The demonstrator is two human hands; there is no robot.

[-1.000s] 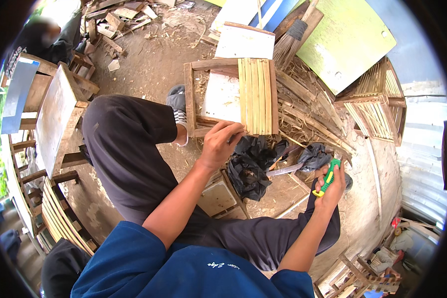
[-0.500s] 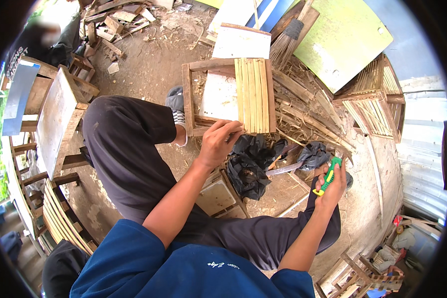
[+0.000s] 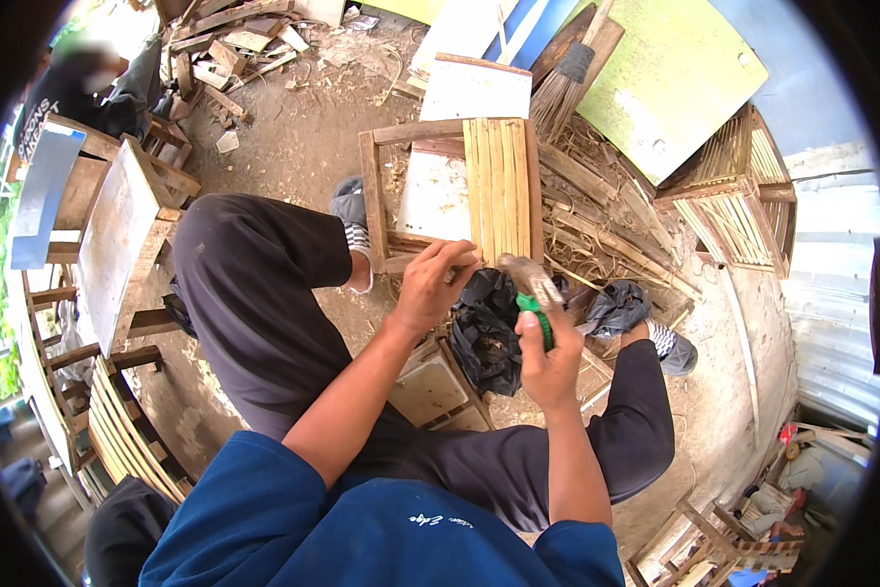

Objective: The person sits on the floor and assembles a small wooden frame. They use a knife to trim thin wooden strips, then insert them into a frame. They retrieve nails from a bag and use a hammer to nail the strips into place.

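My right hand (image 3: pixel 549 357) is wrapped round the green handle of a hammer (image 3: pixel 535 308). The hammer's metal head is close to the near end of the pale wooden slats (image 3: pixel 496 186). Those slats lie side by side across the right part of a rectangular wooden frame (image 3: pixel 410 130); the frame's left part is open. At the near edge of the slats, my left hand (image 3: pixel 432 286) has its fingertips pinched together. Whatever is between those fingertips is too small to make out.
Black plastic bags (image 3: pixel 484 342) lie under the frame. A bundle of sticks (image 3: pixel 562 93) and wood strips (image 3: pixel 606 230) are beyond it to the right. Scrap wood (image 3: pixel 229 59) is piled far left. At the left stands a box-like wooden piece (image 3: pixel 122 240), with a person (image 3: pixel 78 93) behind it.
My right hand has swung the hammer from the right side in to the slats' near end. My left hand stays pinched at almost the same spot.
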